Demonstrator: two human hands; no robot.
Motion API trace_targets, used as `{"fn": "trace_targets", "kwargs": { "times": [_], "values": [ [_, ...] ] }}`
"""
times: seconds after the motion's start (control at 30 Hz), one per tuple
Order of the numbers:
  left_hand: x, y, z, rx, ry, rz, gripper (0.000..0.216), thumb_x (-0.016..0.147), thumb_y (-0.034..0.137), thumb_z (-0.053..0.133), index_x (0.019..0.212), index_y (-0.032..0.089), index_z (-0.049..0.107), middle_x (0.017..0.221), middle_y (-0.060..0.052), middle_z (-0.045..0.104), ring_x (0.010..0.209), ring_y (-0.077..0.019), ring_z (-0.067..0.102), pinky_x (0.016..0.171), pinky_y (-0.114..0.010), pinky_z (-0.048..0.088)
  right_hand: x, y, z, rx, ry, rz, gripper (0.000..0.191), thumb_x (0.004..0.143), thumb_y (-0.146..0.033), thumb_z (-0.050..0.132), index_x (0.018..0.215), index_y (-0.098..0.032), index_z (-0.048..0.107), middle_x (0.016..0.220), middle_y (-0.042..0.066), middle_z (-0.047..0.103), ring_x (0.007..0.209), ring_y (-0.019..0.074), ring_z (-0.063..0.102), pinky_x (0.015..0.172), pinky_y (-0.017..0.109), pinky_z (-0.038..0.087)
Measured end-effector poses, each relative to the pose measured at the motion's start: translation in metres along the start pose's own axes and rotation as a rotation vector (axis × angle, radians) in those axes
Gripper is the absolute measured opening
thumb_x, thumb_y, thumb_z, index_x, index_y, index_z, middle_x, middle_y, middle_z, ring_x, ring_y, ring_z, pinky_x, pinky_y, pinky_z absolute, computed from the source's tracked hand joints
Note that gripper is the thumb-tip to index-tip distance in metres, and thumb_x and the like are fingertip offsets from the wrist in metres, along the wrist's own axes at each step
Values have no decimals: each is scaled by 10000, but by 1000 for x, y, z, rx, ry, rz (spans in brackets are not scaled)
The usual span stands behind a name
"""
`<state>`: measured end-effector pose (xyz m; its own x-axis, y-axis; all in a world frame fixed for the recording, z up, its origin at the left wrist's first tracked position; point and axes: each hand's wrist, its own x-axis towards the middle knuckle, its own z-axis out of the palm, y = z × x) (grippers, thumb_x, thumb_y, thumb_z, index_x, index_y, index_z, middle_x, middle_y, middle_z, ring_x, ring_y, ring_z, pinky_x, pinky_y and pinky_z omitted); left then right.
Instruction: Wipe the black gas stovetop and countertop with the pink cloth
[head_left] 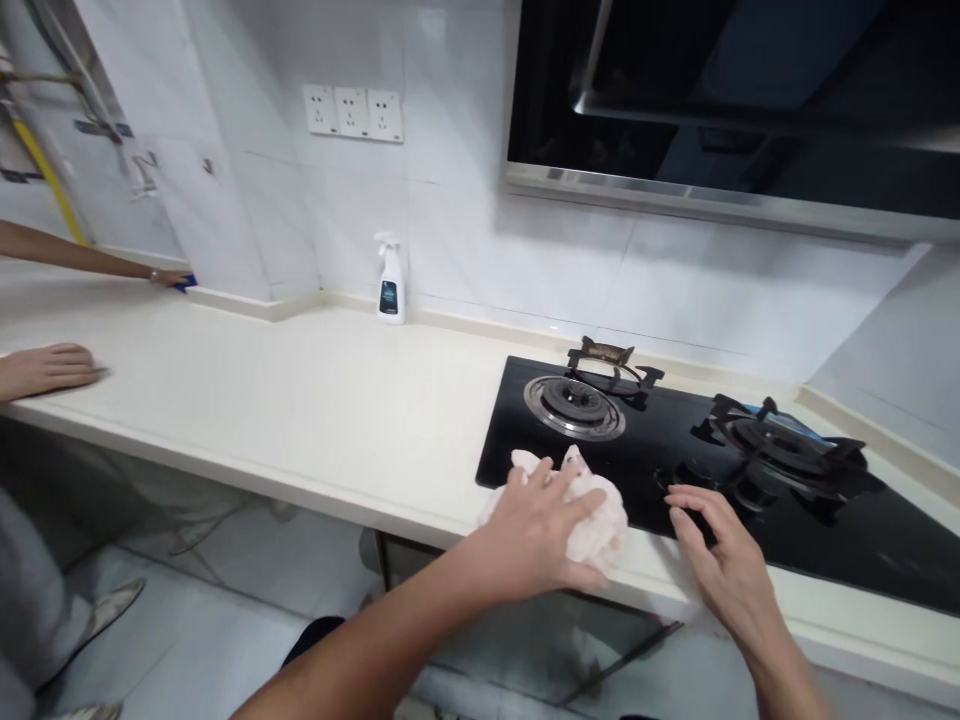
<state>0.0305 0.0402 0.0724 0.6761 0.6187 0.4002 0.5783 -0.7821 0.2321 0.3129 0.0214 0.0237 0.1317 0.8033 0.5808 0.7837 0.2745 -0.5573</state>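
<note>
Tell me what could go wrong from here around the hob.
The white cloth under the left hand could drag grit across the black glass hob and scratch it. It could also catch on the ring burner just beyond it. The right hand is close to the iron pan support and might knock it out of place.

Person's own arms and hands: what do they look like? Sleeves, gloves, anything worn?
No gloves on the left hand or right hand. The left forearm and right forearm are bare where visible, with no sleeve, cuff, watch or band. No rings show on the fingers, and no cables or markings on either arm.
</note>
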Motion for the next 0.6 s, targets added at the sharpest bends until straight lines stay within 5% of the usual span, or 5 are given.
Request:
{"fn": "trace_targets", "kwargs": {
  "times": [0.13,0.27,0.4,0.6],
  "values": [
    [5,27,25,80,82,42,625,903,603,639,1429,279,538,1454,-161,527,1215,-400,534,993,-566,404,4,32,16,-156,-186,-102,405,975,-525,432,1127,-223,655,1314,130,598,1267,317,546,1125,552,415],
    [-2,32,31,123,91,63,517,936,609,582,1323,267,599,1189,-116,619,1006,-317,560,846,-465,418,3,54,23,-172,-190,-166,459,971,-586,406,1135,-241,661,1295,133,621,1267,344,556,1133,588,406],
    [-17,8,19,159,80,47,485,919,599,600,1280,275,611,1088,-85,631,957,-283,557,793,-427,406,1,63,19,-172,-199,-190,530,919,-669,478,1165,-239,666,1314,139,620,1273,368,557,1117,606,420],
    [-68,-48,-13,211,132,-174,578,810,667,686,1247,290,654,1162,-100,675,1011,-300,598,844,-440,429,0,57,17,-135,-206,-143,550,867,-705,532,1175,-271,674,1317,141,630,1271,418,555,1067,672,431]
  ]
}}
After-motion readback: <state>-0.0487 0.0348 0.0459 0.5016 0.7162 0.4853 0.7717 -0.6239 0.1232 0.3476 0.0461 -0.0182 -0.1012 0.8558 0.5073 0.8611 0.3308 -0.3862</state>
